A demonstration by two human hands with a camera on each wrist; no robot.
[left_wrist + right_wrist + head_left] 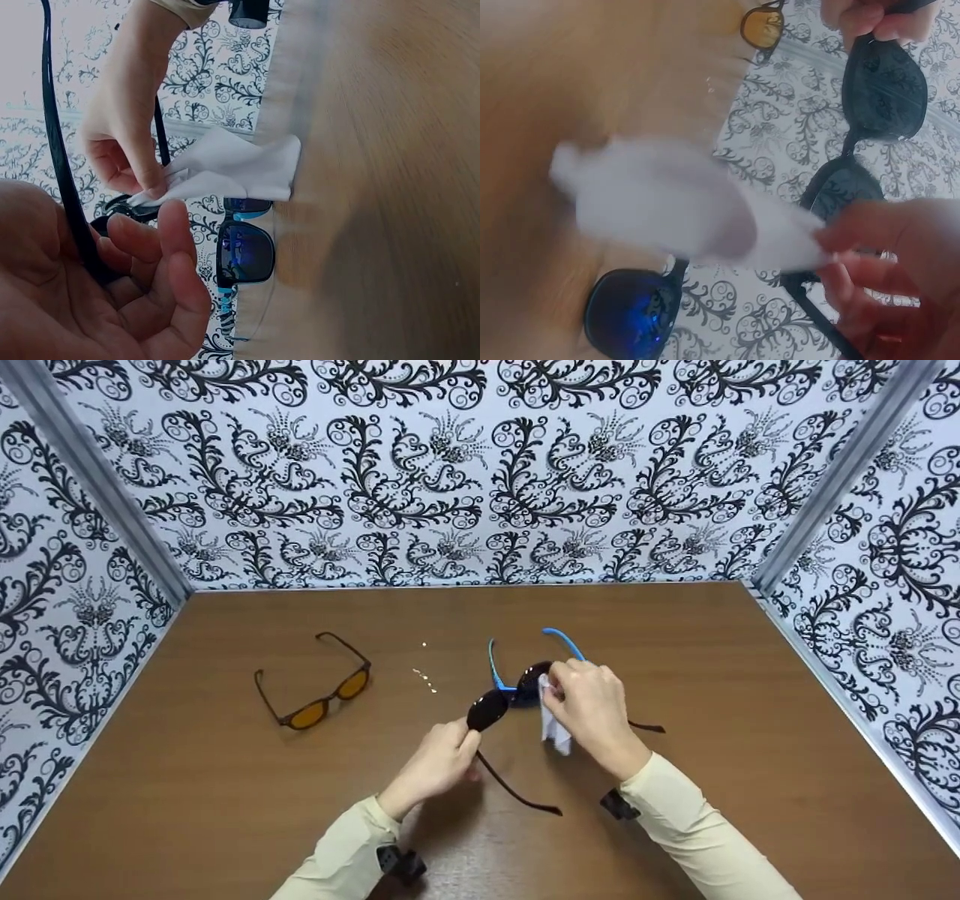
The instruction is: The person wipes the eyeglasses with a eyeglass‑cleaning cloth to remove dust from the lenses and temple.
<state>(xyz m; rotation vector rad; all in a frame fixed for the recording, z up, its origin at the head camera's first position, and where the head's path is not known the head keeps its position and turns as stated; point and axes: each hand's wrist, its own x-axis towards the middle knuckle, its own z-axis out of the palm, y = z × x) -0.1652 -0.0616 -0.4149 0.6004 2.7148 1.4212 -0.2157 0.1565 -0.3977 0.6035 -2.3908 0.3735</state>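
My left hand [439,757] grips a pair of black sunglasses [487,710] by the outer end of one lens rim, holding them up over the table. One dark temple hangs below that hand and the other sticks out past my right wrist. My right hand [592,701] pinches a white cloth [555,731] against the other lens, and the cloth's loose end dangles down. In the right wrist view the cloth [660,199] is blurred, while both dark lenses [885,94] show. My right fingers partly cover the nearer lens.
Behind the held pair, blue-templed sunglasses [246,253] with mirrored lenses stand on the wooden table [225,810]. Brown-framed glasses with amber lenses [309,715] lie at the left, temples unfolded. Small bright specks [425,679] show between them. Patterned walls [480,472] enclose the back and sides.
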